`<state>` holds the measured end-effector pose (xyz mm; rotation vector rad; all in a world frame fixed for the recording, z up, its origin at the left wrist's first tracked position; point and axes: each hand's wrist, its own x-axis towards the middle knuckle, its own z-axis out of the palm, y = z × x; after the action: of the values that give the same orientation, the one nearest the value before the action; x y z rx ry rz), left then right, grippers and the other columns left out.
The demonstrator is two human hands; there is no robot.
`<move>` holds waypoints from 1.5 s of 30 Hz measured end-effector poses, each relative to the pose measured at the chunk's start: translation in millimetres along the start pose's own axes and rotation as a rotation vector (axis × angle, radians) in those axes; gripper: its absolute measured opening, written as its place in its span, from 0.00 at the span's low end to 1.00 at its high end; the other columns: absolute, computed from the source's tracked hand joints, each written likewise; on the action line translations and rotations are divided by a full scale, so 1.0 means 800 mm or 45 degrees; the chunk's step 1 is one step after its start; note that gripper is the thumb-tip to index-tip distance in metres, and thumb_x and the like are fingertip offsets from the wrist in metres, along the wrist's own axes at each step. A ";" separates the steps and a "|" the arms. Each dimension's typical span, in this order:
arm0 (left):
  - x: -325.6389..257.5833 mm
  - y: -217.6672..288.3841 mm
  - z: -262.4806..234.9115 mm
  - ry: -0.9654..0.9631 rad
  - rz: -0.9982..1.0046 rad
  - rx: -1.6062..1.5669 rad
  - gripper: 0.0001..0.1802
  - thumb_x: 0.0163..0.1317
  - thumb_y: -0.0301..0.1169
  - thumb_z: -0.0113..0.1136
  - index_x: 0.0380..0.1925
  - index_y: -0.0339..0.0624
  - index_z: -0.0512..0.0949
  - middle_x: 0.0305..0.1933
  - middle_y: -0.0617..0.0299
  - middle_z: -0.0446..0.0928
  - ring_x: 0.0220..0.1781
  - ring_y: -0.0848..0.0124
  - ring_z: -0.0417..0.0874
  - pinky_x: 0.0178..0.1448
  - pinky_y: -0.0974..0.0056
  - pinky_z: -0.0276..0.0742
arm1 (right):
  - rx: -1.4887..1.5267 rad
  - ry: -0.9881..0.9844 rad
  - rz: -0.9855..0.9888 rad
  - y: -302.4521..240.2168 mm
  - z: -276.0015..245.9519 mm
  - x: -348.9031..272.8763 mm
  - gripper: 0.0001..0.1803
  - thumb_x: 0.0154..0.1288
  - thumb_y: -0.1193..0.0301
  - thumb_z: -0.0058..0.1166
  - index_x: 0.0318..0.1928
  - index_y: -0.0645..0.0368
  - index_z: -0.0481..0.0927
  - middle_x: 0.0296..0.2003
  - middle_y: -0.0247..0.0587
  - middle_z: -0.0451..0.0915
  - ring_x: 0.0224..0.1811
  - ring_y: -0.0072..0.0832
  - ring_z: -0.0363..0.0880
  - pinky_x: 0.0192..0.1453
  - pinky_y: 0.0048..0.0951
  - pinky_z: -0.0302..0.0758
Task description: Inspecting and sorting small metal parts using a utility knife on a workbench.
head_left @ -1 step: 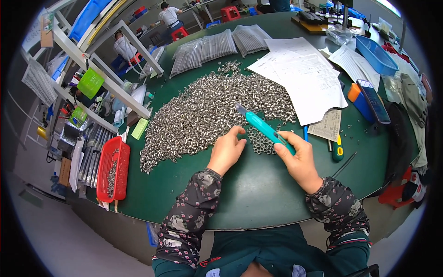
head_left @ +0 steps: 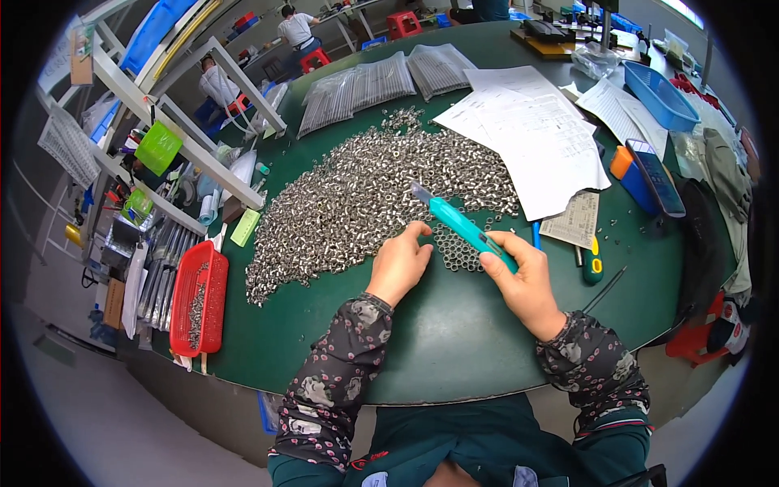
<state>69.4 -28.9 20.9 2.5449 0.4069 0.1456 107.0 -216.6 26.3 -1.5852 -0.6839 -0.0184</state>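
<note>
My right hand [head_left: 527, 280] is closed round the rear of a teal utility knife [head_left: 458, 221], whose grey tip points up and left over a large pile of small metal rings [head_left: 349, 195]. Several rings lie flat and close together in a patch [head_left: 458, 250] between my two hands. At the front edge of the pile is my left hand [head_left: 400, 261], its fingers bent and its index finger and thumb apart. Nothing shows between them, though the other fingertips are partly hidden.
A red basket [head_left: 213, 304] with small metal parts stands at the left, near a shelf frame. Papers [head_left: 540, 138] and bundles of thin tubes [head_left: 377, 81] lie behind the pile. To the right are a yellow-green handled tool [head_left: 595, 264], a phone [head_left: 657, 178] and a blue basket [head_left: 661, 97].
</note>
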 end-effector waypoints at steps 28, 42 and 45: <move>-0.063 -0.085 -0.030 -0.068 -0.208 -2.163 0.09 0.59 0.24 0.45 0.39 0.37 0.70 0.30 0.61 0.70 0.19 0.83 0.63 0.14 0.80 0.53 | -0.343 -0.387 -0.007 0.002 0.015 -0.010 0.15 0.51 0.65 0.56 0.37 0.62 0.76 0.30 0.48 0.77 0.30 0.41 0.76 0.34 0.32 0.71; -0.066 -0.083 -0.024 -0.043 -0.165 -2.047 0.06 0.60 0.25 0.49 0.37 0.39 0.70 0.27 0.65 0.70 0.18 0.85 0.61 0.14 0.81 0.52 | -0.350 -0.595 0.051 0.004 0.019 -0.012 0.15 0.54 0.63 0.53 0.37 0.61 0.77 0.29 0.47 0.77 0.31 0.41 0.76 0.34 0.35 0.71; -0.066 -0.080 -0.023 -0.042 -0.167 -2.043 0.06 0.60 0.26 0.49 0.37 0.39 0.70 0.26 0.66 0.69 0.18 0.84 0.61 0.14 0.81 0.52 | -0.342 -0.607 0.059 0.005 0.018 -0.013 0.14 0.54 0.63 0.53 0.37 0.60 0.77 0.29 0.47 0.77 0.30 0.41 0.76 0.34 0.35 0.71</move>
<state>-0.8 14.8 0.5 0.9383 0.2450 0.2421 94.7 -207.7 16.1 -1.8850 -1.0468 0.3231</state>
